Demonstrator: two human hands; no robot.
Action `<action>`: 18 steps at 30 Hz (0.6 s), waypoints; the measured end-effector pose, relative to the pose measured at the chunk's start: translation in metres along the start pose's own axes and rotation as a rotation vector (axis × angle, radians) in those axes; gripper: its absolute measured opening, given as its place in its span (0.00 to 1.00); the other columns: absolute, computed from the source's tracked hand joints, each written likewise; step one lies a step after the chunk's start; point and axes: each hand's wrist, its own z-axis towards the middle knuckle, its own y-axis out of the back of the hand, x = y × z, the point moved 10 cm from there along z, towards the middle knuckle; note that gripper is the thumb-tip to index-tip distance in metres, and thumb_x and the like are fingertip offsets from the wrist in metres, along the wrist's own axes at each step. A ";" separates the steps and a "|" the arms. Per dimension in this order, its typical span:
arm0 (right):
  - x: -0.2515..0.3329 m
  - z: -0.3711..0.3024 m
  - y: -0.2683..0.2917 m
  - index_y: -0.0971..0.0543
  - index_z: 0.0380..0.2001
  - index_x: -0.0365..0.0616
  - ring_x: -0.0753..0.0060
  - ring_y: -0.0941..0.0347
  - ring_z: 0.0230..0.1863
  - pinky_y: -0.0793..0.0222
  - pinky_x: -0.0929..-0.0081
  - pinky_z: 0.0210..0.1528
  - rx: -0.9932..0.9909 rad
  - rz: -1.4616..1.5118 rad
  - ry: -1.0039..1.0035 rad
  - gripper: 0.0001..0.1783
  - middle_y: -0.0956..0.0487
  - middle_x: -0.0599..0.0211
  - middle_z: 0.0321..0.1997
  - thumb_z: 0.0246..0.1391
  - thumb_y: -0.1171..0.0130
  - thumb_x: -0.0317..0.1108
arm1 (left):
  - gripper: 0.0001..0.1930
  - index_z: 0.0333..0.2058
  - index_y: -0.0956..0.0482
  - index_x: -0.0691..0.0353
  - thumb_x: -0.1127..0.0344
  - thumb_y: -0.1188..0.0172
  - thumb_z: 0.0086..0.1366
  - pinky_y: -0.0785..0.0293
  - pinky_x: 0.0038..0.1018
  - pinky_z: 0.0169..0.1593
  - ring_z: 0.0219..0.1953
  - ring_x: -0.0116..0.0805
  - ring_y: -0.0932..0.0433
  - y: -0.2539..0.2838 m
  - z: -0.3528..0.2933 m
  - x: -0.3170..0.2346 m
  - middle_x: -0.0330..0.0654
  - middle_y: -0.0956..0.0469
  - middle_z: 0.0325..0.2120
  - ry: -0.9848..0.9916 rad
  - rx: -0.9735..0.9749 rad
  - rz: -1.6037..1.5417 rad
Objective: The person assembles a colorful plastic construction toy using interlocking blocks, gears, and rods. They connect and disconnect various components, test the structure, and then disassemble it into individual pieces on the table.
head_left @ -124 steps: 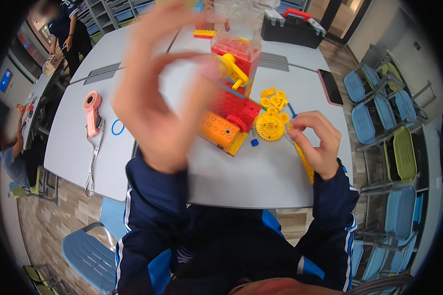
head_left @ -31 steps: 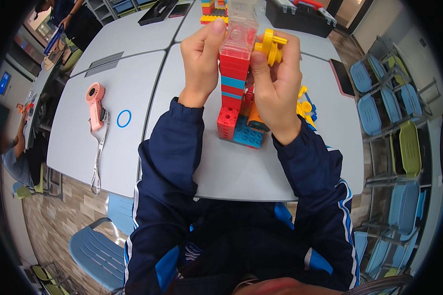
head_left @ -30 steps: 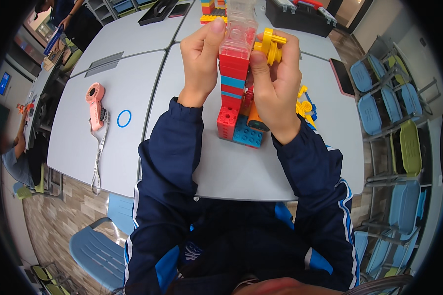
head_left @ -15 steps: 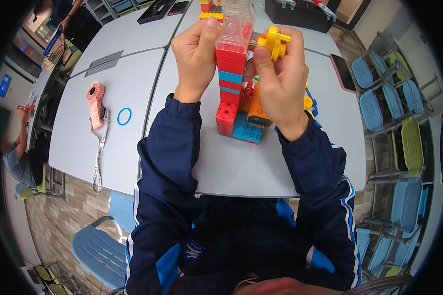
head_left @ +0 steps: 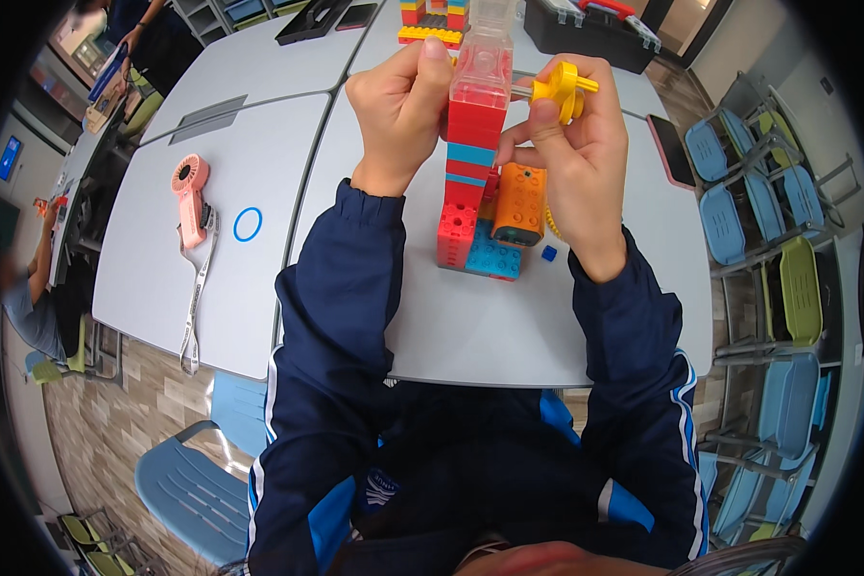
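Note:
A tall brick tower of red and blue blocks, with clear blocks on top, stands on the table in front of me. My left hand is closed against its left side, thumb up; its fingertips are partly hidden behind the blocks. On the right, my right hand pinches a yellow crank piece. A thin grey axle runs from this piece to the tower's upper part. Beside the tower's foot, an orange block rests over a blue studded base.
A small blue piece lies right of the base. Leftward are a pink handheld fan with a strap and a blue ring. A phone lies at the right edge; a black toolbox and another brick build stand behind.
The view has shifted slightly, so tower and hands appear farther right. The yellow crank piece has turned a little in my right hand. The small blue piece now shows.

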 end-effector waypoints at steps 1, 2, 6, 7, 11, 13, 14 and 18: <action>0.000 0.000 -0.001 0.36 0.50 0.44 0.74 0.22 0.27 0.25 0.79 0.27 0.016 0.013 -0.006 0.11 0.29 0.66 0.39 0.67 0.51 0.28 | 0.23 0.19 0.25 0.64 0.57 0.47 0.73 0.41 0.20 0.16 0.11 0.18 0.33 0.000 0.001 -0.001 0.32 0.30 0.09 0.002 -0.001 -0.004; 0.001 0.000 -0.002 0.36 0.50 0.44 0.74 0.22 0.27 0.24 0.79 0.28 0.033 0.026 -0.012 0.11 0.29 0.66 0.39 0.67 0.51 0.28 | 0.23 0.19 0.25 0.64 0.57 0.48 0.73 0.41 0.20 0.16 0.11 0.18 0.33 0.001 0.001 -0.001 0.32 0.30 0.09 -0.011 -0.001 0.023; 0.001 0.001 -0.003 0.37 0.49 0.47 0.64 0.18 0.32 0.16 0.72 0.33 0.117 0.044 -0.083 0.12 0.32 0.66 0.40 0.68 0.50 0.37 | 0.24 0.18 0.25 0.64 0.57 0.48 0.73 0.40 0.19 0.15 0.11 0.19 0.31 0.002 0.000 -0.002 0.33 0.30 0.08 -0.053 -0.004 0.082; 0.001 0.001 -0.004 0.38 0.50 0.47 0.64 0.18 0.32 0.16 0.72 0.33 0.124 0.059 -0.100 0.12 0.33 0.66 0.41 0.68 0.51 0.37 | 0.24 0.18 0.24 0.64 0.57 0.49 0.73 0.40 0.19 0.15 0.11 0.19 0.31 0.002 0.000 -0.003 0.33 0.30 0.08 -0.060 -0.006 0.085; 0.000 0.000 -0.005 0.38 0.50 0.48 0.63 0.17 0.32 0.15 0.72 0.32 0.144 0.094 -0.147 0.13 0.34 0.65 0.45 0.68 0.51 0.37 | 0.24 0.18 0.24 0.64 0.58 0.49 0.73 0.40 0.20 0.15 0.11 0.19 0.32 0.004 0.000 -0.001 0.33 0.30 0.08 -0.044 -0.024 0.068; -0.003 -0.001 -0.005 0.39 0.51 0.49 0.66 0.18 0.31 0.17 0.74 0.32 0.132 0.103 -0.169 0.15 0.32 0.64 0.45 0.67 0.48 0.37 | 0.23 0.19 0.23 0.64 0.58 0.49 0.73 0.41 0.20 0.16 0.11 0.18 0.33 0.003 -0.001 -0.002 0.33 0.29 0.08 -0.031 -0.026 0.052; -0.005 -0.001 -0.005 0.39 0.52 0.49 0.70 0.19 0.30 0.19 0.76 0.31 0.121 0.109 -0.185 0.17 0.30 0.64 0.44 0.66 0.46 0.36 | 0.23 0.20 0.22 0.64 0.58 0.49 0.73 0.41 0.20 0.16 0.11 0.18 0.33 0.004 -0.001 0.000 0.33 0.29 0.08 -0.025 -0.040 0.052; -0.006 0.005 -0.011 0.36 0.51 0.48 0.77 0.20 0.27 0.23 0.81 0.28 0.189 0.043 -0.052 0.23 0.24 0.65 0.41 0.60 0.36 0.39 | 0.23 0.22 0.23 0.67 0.57 0.49 0.73 0.41 0.20 0.22 0.19 0.17 0.35 0.009 -0.004 0.006 0.33 0.28 0.14 0.044 -0.029 0.084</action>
